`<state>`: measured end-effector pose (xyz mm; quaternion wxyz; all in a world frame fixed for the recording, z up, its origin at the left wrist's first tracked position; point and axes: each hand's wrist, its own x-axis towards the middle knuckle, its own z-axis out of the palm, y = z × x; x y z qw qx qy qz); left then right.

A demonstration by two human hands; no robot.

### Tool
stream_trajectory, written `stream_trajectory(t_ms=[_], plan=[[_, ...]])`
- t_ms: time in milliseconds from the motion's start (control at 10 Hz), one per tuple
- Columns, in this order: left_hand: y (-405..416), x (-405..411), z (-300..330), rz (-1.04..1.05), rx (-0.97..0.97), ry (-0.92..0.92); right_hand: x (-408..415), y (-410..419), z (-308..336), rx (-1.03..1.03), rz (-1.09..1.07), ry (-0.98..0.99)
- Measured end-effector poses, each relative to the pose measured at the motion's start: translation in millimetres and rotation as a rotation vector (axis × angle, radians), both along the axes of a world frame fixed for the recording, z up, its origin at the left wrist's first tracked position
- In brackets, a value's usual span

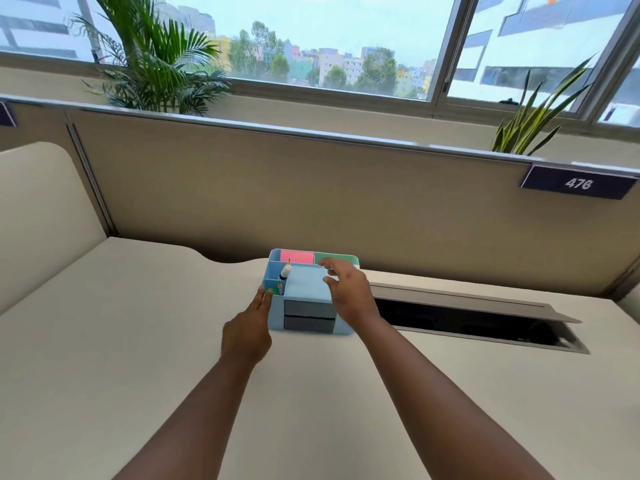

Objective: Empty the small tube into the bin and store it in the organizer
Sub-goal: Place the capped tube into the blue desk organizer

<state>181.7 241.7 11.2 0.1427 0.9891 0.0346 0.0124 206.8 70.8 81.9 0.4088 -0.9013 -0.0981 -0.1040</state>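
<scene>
1. Where the small tube (286, 271) stands, you can see it is inside the organizer (277, 317), in the middle compartment on the left side, leaning a little with its thin tip pointing up and its white body above a dark lower end.
2. Your organizer is light blue, with two grey drawers (309, 316) stacked in its front face and a flat blue top behind them.
3. At its back, a pink pad (296, 256) sits beside a green pad (341, 259), each in its own compartment.
4. Your left hand (247, 332) is against the organizer's front left corner, fingers straight and close together, touching the left wall; it holds nothing.
5. Your right hand (349, 292) lies over the right side of the organizer's top, fingers loosely curled and spread, with nothing held in them; whether the palm rests on the box you cannot tell.
6. Your organizer sits on the cream worktop (138, 341), near its back edge.
7. Just to the right, a cable hatch (467, 320) in the worktop stands open, dark inside.
8. Behind runs a beige partition (277, 188) carrying a number plate (577, 183) that reads 476.
9. Beyond it, two plants, a palm (156, 57) and a spiky plant (533, 119), stand before the window (329, 36).
</scene>
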Motion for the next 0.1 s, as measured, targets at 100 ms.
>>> stream_trajectory(t_ms=[100], plan=[[-2.3, -6.1, 24.9, -0.022, 0.029, -0.072, -10.9, -13.4, 23.9, -0.060, -0.026, -0.057]])
